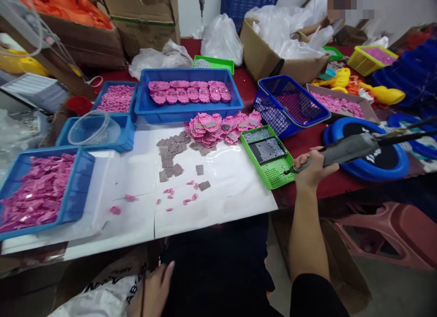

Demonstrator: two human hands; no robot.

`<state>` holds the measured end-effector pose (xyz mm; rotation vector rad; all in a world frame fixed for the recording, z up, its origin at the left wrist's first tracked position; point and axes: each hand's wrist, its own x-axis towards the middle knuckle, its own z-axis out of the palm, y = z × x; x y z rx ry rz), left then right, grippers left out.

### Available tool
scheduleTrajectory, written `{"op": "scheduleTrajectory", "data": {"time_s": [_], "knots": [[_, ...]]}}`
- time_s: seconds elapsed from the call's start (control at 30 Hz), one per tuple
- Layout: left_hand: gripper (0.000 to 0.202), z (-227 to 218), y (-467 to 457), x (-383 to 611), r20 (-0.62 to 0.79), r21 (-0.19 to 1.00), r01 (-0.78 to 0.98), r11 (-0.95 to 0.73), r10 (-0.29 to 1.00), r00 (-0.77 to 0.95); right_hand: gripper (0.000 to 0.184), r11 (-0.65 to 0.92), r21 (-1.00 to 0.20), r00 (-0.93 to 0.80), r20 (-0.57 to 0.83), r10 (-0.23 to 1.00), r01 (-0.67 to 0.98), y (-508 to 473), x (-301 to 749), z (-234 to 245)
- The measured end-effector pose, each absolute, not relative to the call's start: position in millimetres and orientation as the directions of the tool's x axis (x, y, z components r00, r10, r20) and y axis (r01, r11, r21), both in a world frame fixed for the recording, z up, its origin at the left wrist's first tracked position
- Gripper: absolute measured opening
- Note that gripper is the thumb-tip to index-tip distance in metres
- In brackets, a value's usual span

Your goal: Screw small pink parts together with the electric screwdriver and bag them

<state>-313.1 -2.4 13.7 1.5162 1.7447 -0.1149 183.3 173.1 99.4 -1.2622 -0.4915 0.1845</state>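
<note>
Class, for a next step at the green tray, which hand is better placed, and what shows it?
Right, I would judge: the right hand grips the grey screwdriver, its tip at the green tray. The left hand is low near the white printed bag, farther from the tray.

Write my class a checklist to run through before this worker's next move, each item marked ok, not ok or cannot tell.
1. Tool in hand: ok; the right hand holds the gray screwdriver.
2. Screw on the driver's tip: cannot tell; too small to see, over the green tray.
3. Left hand at the work surface: not ok; it is down off the white sheet.
4. Gray plates neatly stacked: not ok; they lie loosely scattered.
5. Pink pieces in the large blue tray lined up: ok; two rows.
</note>
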Motion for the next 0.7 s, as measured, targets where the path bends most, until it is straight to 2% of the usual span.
{"op": "scheduleTrajectory", "data": {"time_s": [0.07,0.13,0.17,0.2,0.27,0.33,0.37,0.43,0.53,0.6,0.7], "knots": [[0.047,32.8,5.9,-279.0,-0.545,0.671,0.697,0.252,0.805,0.234,0.035,0.308,-0.943,0.879,0.247,0.408,0.122,172.0,182.5,101.7],[0.044,61.3,27.2,-244.4,-0.336,0.879,0.464,0.108,0.831,0.443,0.032,0.314,-0.942,0.872,0.248,0.421,0.116,171.9,182.8,101.8],[0.037,76.6,43.4,-229.1,-0.214,0.929,0.37,0.025,0.85,0.481,0.031,0.318,-0.941,0.869,0.251,0.426,0.116,172.3,183.1,101.2],[0.03,91.0,63.3,-215.5,-0.087,0.951,0.302,-0.069,0.876,0.474,0.031,0.322,-0.94,0.866,0.255,0.43,0.117,172.9,183.4,100.2],[0.021,114.0,113.7,-192.4,0.175,0.921,0.284,-0.267,0.934,0.311,0.033,0.325,-0.938,0.859,0.263,0.439,0.121,174.6,183.5,97.9],[0.025,127.1,173.7,-171.0,0.352,0.839,0.374,-0.396,0.918,0.182,0.036,0.325,-0.937,0.851,0.271,0.451,0.127,176.4,182.7,96.4],[0.033,130.5,204.4,-159.9,0.384,0.798,0.437,-0.414,0.909,0.16,0.037,0.324,-0.937,0.845,0.275,0.459,0.129,177.2,182.0,96.1],[0.059,132.8,260.9,-136.6,0.327,0.727,0.598,-0.338,0.936,0.132,0.039,0.325,-0.936,0.833,0.283,0.475,0.133,178.4,180.4,96.8],[0.093,130.2,319.4,-105.9,0.13,0.603,0.766,-0.222,0.975,0.181,0.037,0.329,-0.934,0.823,0.292,0.487,0.137,179.4,178.4,99.2],[0.104,125.5,339.8,-93.4,0.031,0.528,0.821,-0.218,0.971,0.237,0.034,0.333,-0.932,0.821,0.298,0.488,0.14,179.6,177.8,100.5],[0.104,115.6,353.4,-88.0,-0.032,0.461,0.854,-0.24,0.958,0.286,0.032,0.338,-0.931,0.82,0.301,0.487,0.141,179.5,177.6,100.9]]}}
